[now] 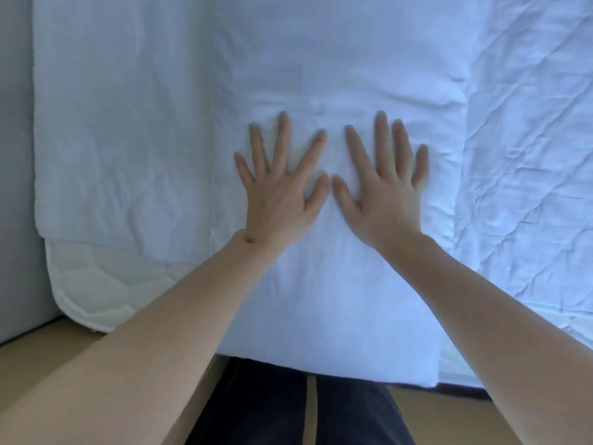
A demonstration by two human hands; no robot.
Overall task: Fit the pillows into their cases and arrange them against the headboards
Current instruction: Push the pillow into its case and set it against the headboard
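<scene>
- The left hand (282, 191) and the right hand (382, 184) lie flat, palms down, side by side on a white pillow (333, 284), fingers straight and spread, thumbs almost touching; neither grasps anything.
- The pillow, in white cloth, lies on the bed, its near edge at the bed's near edge, just above the person's dark trousers (288, 412).
- A rumpled white sheet (529, 155) lies to the right of the pillow.
- To the left, a white cover (122, 139) lies over a quilted mattress pad (90, 293), whose rounded corner shows.
- A brown floor (41, 335) shows at lower left.
</scene>
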